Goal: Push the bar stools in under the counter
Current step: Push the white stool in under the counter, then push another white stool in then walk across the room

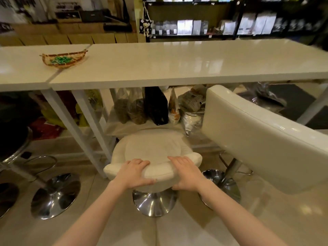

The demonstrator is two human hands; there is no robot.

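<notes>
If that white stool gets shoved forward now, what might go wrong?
Three likely snags. The bags stacked under the counter sit right in the white stool's path, so it may knock them over. The neighbouring stool stands very close on the right; their chrome bases could clash. Both hands, left hand and right hand, grip only the backrest, so the seat may swivel instead of rolling straight.

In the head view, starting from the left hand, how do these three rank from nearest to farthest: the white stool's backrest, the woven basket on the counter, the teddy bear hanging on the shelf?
From the left hand:
1. White stool's backrest: gripped by that hand, straight ahead.
2. Woven basket: on the counter, left and farther back.
3. Teddy bear: hanging on the shelf behind the counter.
</notes>
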